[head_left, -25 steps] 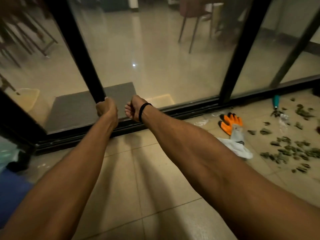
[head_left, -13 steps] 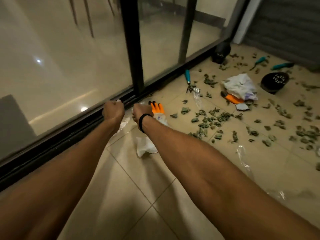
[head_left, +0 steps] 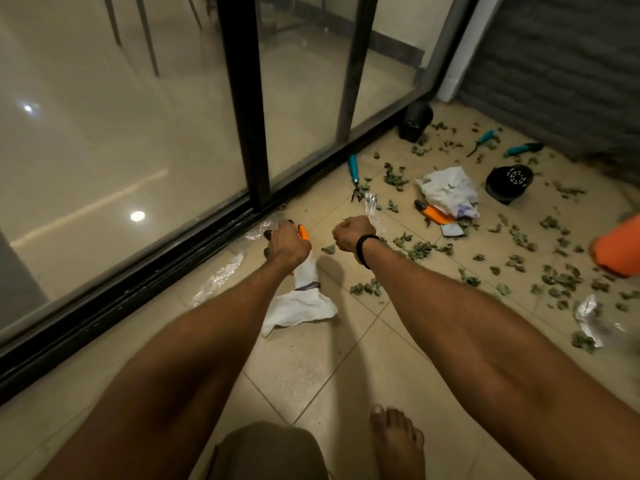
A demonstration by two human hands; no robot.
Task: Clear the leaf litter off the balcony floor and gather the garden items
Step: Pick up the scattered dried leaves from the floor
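Observation:
Dry green leaves (head_left: 417, 247) lie scattered over the tiled balcony floor (head_left: 311, 368). An orange and white garden glove (head_left: 304, 270) lies on the tiles beside a white cloth (head_left: 298, 310). My left hand (head_left: 289, 245) is a closed fist right over the glove's orange fingers; no grip on it shows. My right hand (head_left: 353, 233), with a black wristband, is a closed fist holding nothing. A teal-handled hand rake (head_left: 354, 171) lies by the door track. Two more teal tools (head_left: 483, 140) (head_left: 523, 148) lie farther right.
The sliding glass door (head_left: 242, 133) runs along the left. Two black pots (head_left: 415, 121) (head_left: 509, 180), a white bag (head_left: 448, 190) over a second orange glove (head_left: 434, 213), clear plastic scraps (head_left: 221, 271) and an orange object (head_left: 620, 249) lie around. My bare foot (head_left: 398, 441) stands near.
The view has swung right from the door frame to the littered floor. Both fists have come away from the door and now hang over the tiles, the left above the glove.

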